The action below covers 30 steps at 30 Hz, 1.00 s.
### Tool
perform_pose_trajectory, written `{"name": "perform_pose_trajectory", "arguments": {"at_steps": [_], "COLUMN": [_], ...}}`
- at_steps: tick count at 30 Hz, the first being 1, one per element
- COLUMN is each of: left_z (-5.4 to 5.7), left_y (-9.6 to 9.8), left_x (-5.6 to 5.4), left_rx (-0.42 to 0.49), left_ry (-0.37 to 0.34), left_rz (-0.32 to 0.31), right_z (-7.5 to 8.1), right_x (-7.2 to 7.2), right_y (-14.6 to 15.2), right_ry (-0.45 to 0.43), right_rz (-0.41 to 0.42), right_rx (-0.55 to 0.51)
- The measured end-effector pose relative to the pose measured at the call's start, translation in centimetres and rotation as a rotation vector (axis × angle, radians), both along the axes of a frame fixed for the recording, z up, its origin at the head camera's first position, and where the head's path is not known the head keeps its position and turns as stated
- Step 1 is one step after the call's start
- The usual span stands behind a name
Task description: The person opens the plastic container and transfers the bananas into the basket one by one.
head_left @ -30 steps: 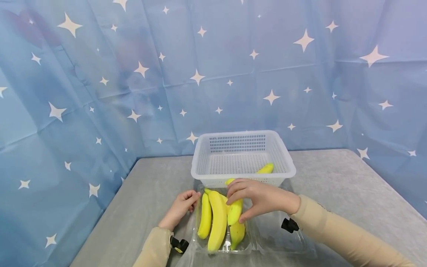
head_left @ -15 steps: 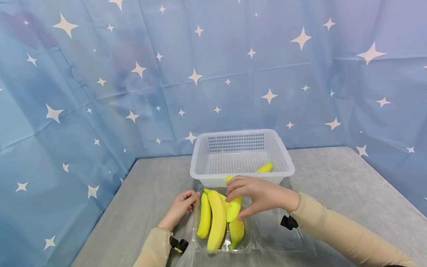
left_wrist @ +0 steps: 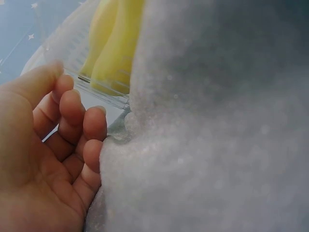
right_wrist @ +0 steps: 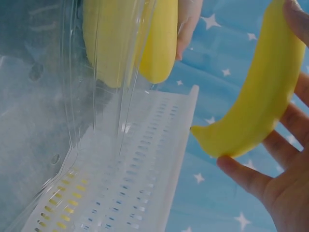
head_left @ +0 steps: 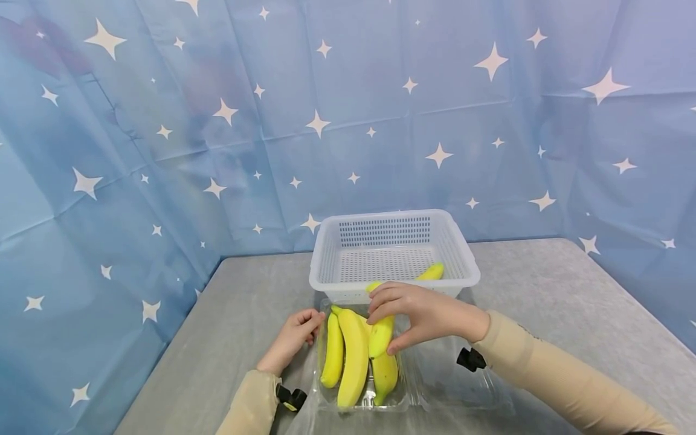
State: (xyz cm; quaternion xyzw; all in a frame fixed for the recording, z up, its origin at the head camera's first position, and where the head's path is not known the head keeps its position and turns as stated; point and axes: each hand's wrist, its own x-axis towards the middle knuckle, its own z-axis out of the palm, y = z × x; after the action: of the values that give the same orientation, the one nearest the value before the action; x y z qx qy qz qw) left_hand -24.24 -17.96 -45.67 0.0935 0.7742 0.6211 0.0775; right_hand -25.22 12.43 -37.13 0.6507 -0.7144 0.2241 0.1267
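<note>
Gripping one banana in my right hand over other bananas in the clear plastic clamshell; my left hand pinches its rim.

"What's at the back?"
"A blue curtain, running across the back and along both sides — it turns purplish toward the upper right."
"Any pattern?"
"White stars, four-pointed, in different sizes, scattered all over. There's a blurry reddish patch at the upper left."
"Does it hang flat?"
"No, creases run across it and up and down."
"And below?"
"A gray table, its top faintly mottled, its far right corner rounded."
"Does the curtain show in the wrist views?"
"Yes — a small piece at the top left of the left one, a wide stretch in the right one."
</note>
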Motion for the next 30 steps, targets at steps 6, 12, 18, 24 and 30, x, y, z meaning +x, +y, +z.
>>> {"name": "perform_pose_trajectory", "arguments": {"at_steps": [6,12,18,24,30], "left_z": [0.12,0.05,-0.04,-0.11,-0.14], "left_y": [0.14,0.15,0.08,0.03,-0.02], "left_x": [0.08,-0.06,-0.1,-0.07,-0.04], "left_rx": [0.0,0.003,0.006,0.009,0.002], "left_ry": [0.0,-0.003,-0.004,-0.001,0.005], "left_rz": [0.005,-0.007,-0.01,-0.01,0.001], "right_z": [0.21,0.19,0.24,0.44,0.63], "right_x": [-0.03,-0.09,0.0,-0.07,-0.33], "right_y": [0.01,-0.01,0.05,0.09,0.2], "right_ry": [-0.008,-0.029,-0.055,-0.061,-0.039], "right_rz": [0.016,0.003,-0.028,-0.031,-0.023], "right_rx": [-0.009,-0.019,-0.015,-0.019,-0.021]}}
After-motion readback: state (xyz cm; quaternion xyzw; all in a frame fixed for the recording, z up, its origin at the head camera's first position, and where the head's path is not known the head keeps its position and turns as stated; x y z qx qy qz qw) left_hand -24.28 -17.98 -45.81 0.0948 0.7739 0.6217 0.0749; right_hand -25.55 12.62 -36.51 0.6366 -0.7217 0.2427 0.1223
